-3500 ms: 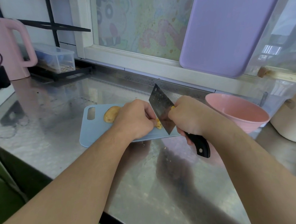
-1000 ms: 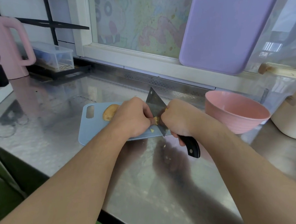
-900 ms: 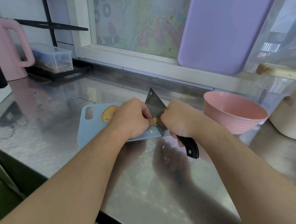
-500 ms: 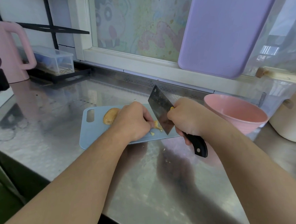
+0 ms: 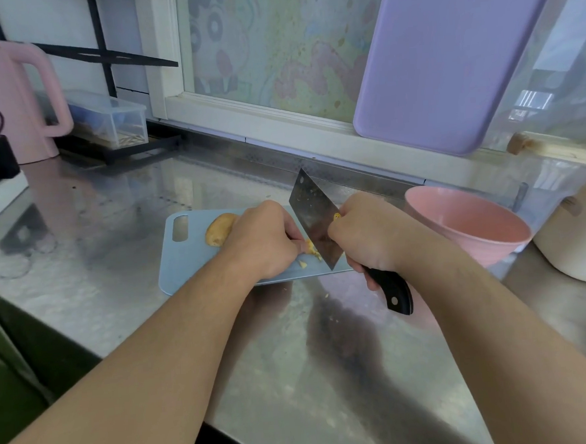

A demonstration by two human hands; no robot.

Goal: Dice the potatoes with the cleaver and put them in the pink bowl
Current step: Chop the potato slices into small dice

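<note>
Head view, left side first: pink kettle (image 5: 6, 98) far left, then the blue cutting board (image 5: 191, 259) on the steel counter (image 5: 118, 301), a whole potato (image 5: 219, 229) lying on it. Left hand (image 5: 262, 241) sits curled over the potato piece (image 5: 309, 246) being cut. Right beside it, the cleaver (image 5: 314, 220) tilts, tip down on the board, right hand (image 5: 364, 234) clamped round its black handle. Pink bowl (image 5: 470, 224) waits just right of the board.
</note>
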